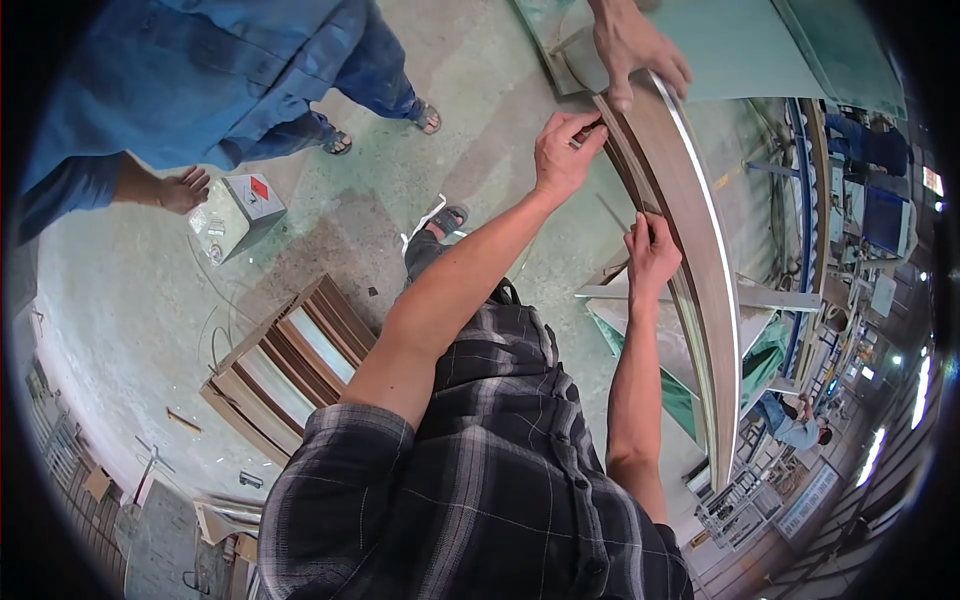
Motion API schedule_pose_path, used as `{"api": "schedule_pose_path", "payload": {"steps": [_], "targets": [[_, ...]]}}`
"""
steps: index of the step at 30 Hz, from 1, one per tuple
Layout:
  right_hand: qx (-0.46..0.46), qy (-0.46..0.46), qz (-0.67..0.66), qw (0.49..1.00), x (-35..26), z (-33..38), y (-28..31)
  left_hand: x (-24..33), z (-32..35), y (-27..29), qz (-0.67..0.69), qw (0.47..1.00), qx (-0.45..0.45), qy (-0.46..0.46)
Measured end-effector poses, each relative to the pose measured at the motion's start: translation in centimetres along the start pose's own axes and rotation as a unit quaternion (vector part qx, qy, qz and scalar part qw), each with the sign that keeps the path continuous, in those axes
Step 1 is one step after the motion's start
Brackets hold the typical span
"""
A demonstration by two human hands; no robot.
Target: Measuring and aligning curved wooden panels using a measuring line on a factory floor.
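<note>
Both hands pinch the long wooden panel (690,250), left hand (563,150) and right hand (650,255) clamped on its edge; it looks stiff, heavy, awkward.

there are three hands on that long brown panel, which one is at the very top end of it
The co-worker's hand, reaching in from the picture's top edge. The person's own left hand and right hand hold the brown panel lower down.

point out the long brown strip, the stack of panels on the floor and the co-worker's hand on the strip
long brown strip (690,230), head view, its broad face
stack of panels (290,365), head view, top edges
co-worker's hand (632,45), head view, back of hand
</note>
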State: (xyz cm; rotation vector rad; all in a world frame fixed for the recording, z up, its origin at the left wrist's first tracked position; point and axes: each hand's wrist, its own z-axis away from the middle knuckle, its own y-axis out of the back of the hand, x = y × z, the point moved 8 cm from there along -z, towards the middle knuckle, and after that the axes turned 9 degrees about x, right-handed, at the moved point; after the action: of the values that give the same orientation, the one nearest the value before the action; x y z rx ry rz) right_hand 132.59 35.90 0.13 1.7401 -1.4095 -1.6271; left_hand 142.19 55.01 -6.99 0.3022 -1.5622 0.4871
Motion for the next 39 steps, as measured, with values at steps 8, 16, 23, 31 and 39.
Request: {"api": "schedule_pose_path", "payload": {"steps": [8, 16, 23, 31, 39], "targets": [[0.004, 0.005, 0.011, 1.000, -0.2, 0.1, 0.2, 0.2, 0.1, 0.0, -0.040, 0.999, -0.001, -0.022], [0.015, -0.027, 0.052, 0.998, -0.6, 0.2, 1.0, 0.6, 0.1, 0.2, -0.075, 0.996, 0.010, -0.041], [0.034, -0.013, 0.053, 0.998, -0.9, 0.3, 1.1, 0.7, 0.0, 0.1, -0.073, 0.997, -0.010, -0.023], [0.007, -0.004, -0.028, 1.000, -0.1, 0.6, 0.4, 0.7, -0.2, 0.0, -0.097, 0.995, -0.020, -0.029], [-0.017, -0.001, -0.032, 0.999, -1.1, 1.3, 1.1, 1.2, 0.0, 1.5, -0.065, 0.996, -0.044, -0.031]]}}
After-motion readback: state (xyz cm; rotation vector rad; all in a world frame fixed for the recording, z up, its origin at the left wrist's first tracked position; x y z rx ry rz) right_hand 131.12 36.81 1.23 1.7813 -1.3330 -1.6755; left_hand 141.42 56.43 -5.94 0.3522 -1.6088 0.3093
